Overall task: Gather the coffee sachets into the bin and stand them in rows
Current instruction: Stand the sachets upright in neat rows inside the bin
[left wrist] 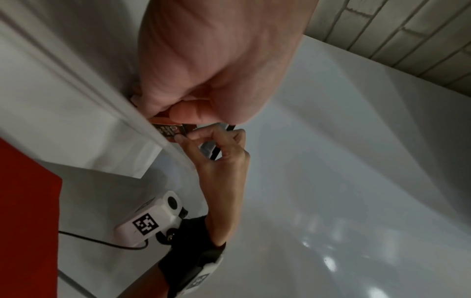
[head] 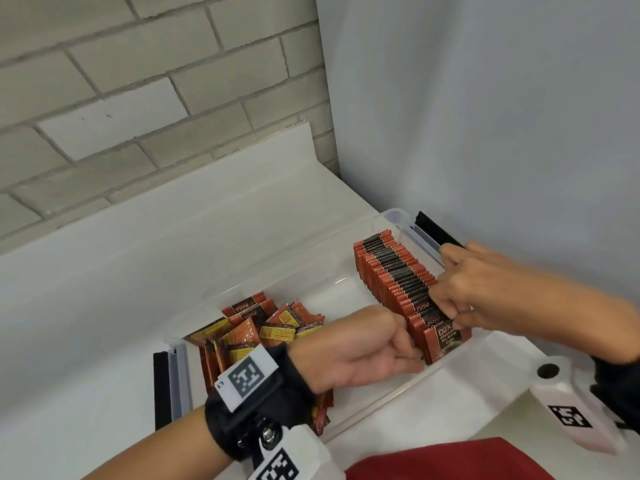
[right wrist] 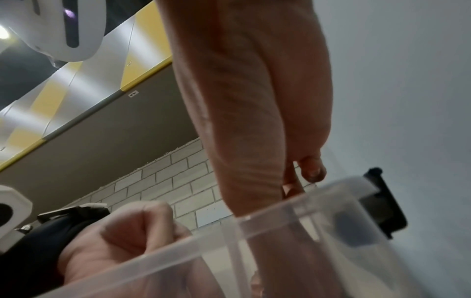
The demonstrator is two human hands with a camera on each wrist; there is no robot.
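A clear plastic bin (head: 398,216) lies on the white counter. A row of red-and-black coffee sachets (head: 391,268) stands on edge in its right part, and a loose pile of sachets (head: 263,327) fills its left part. My left hand (head: 412,358) reaches into the bin, fingers curled, pinching the front sachets (head: 445,337) at the row's near end. My right hand (head: 446,306) comes from the right, fingers curled over the tops of those same sachets. In the left wrist view, my left hand (left wrist: 178,115) and right hand (left wrist: 188,137) both pinch a sachet (left wrist: 168,129).
Black latches (head: 438,232) (head: 161,389) sit at the bin's two ends. A brick wall runs behind the counter, and a pale wall stands close on the right. A red cloth (head: 450,459) lies at the counter's front edge.
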